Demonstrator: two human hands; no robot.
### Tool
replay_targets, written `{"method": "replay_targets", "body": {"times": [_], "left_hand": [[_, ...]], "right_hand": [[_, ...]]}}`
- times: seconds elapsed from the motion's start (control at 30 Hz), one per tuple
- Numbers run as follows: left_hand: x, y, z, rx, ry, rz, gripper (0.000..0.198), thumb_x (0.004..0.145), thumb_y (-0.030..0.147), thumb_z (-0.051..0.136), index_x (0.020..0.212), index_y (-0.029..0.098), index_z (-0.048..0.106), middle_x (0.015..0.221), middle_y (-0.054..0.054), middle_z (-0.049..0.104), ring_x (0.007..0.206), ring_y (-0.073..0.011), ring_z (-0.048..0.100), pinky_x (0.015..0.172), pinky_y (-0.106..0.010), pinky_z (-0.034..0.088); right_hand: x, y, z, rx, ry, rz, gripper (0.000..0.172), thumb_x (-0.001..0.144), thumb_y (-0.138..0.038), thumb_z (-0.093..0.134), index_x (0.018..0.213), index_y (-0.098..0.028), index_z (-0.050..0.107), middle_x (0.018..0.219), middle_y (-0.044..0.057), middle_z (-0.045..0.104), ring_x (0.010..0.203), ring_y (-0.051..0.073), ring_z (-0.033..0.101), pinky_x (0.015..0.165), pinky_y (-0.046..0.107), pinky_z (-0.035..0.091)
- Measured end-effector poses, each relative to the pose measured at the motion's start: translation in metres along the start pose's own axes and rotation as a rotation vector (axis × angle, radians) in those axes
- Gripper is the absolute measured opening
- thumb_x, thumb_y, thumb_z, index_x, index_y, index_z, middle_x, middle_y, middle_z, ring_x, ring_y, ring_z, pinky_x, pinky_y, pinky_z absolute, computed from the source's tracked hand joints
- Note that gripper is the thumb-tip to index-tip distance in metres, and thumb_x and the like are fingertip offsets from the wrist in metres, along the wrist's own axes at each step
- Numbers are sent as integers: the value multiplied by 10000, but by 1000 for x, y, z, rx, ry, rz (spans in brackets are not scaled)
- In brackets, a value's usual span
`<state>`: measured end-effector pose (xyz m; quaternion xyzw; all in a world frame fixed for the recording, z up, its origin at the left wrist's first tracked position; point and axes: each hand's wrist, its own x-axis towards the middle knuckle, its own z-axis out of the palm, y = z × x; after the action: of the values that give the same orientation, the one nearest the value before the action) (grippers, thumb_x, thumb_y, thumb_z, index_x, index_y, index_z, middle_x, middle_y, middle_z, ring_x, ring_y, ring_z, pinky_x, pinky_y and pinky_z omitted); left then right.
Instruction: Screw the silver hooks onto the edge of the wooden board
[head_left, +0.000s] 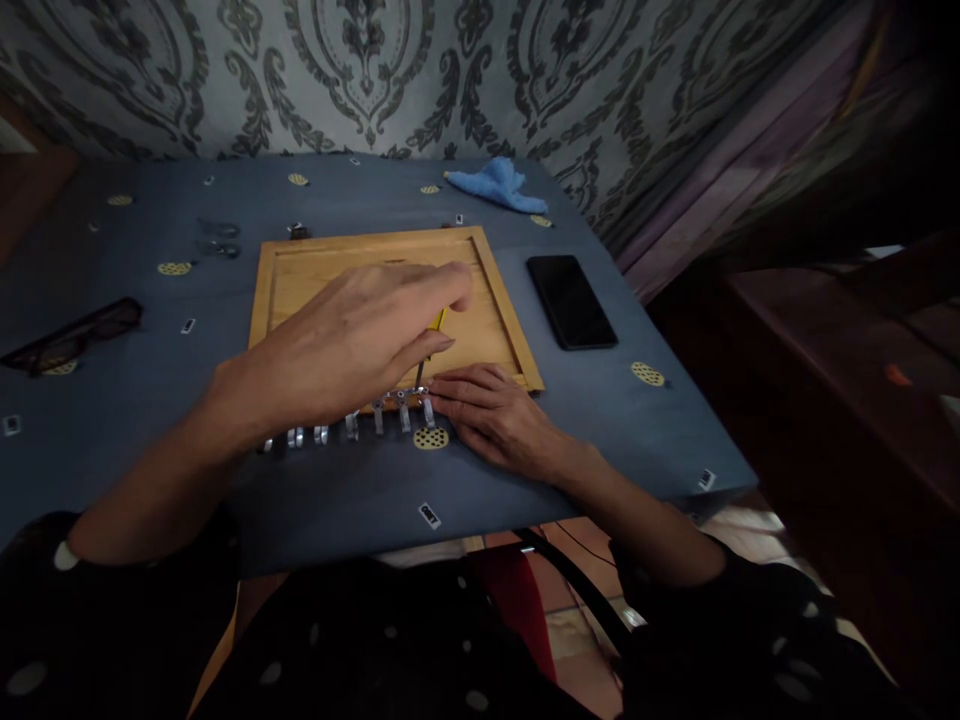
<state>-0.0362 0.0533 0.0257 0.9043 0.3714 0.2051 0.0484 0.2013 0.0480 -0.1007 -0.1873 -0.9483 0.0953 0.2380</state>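
Observation:
A framed wooden board [504,300] lies on the table in front of me. Along its near edge runs a row of small metal hooks [403,412], their shiny ends sticking out toward me. My left hand [360,325] is closed around a screwdriver with a yellow handle [438,320], its shaft pointing down at the hook near the right end; most of the handle is hidden. My right hand [502,415] rests at the board's near right edge, its fingertips pinched against that same hook. The screw under the tip is too small to make out.
A black phone [571,302] lies right of the board. Behind it is a crumpled blue cloth [499,184]. Dark-framed glasses [82,335] and small metal pieces [218,238] lie to the left. The table [322,525] ends at my body and meets a patterned wall [367,90].

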Motion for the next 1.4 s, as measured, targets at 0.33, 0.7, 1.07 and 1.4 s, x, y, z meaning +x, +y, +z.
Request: {"method": "replay_targets", "body": {"times": [0.33, 0.7, 1.07, 1.4], "left_hand": [[1, -3, 1, -36, 5, -17, 136, 968, 223, 540, 1077, 242, 620, 775, 14, 639, 714, -181, 623, 697, -306, 473], [1, 0, 1, 9, -36, -39, 128, 967, 238, 533, 1062, 204, 612, 752, 19, 585, 709, -166, 598, 681, -280, 438], [-2, -1, -13, 34, -13, -55, 191, 1001, 257, 512, 1156, 224, 618, 895, -8, 659, 751, -167, 623, 737, -296, 494], [-2, 11, -19, 44, -45, 8, 183, 1028, 250, 516, 1156, 165, 616, 1117, -87, 700, 964, -243, 685, 691, -308, 495]], "right_hand": [[-1, 0, -1, -5, -27, 1, 387, 1019, -159, 488, 1371, -207, 640, 1413, 109, 677, 1333, 276, 587, 1039, 519, 504], [1, -3, -3, -45, -13, -23, 307, 1023, -158, 504, 1273, -171, 682, 1369, 119, 701, 1281, 277, 614, 1013, 492, 518], [2, -3, -4, -23, -16, -8, 306, 1031, -171, 504, 1285, -188, 674, 1381, 103, 693, 1303, 264, 589, 1033, 483, 502], [3, -3, -3, -30, 13, -29, 307, 1014, -144, 524, 1276, -174, 682, 1352, 108, 706, 1259, 265, 611, 1012, 466, 512]]}}
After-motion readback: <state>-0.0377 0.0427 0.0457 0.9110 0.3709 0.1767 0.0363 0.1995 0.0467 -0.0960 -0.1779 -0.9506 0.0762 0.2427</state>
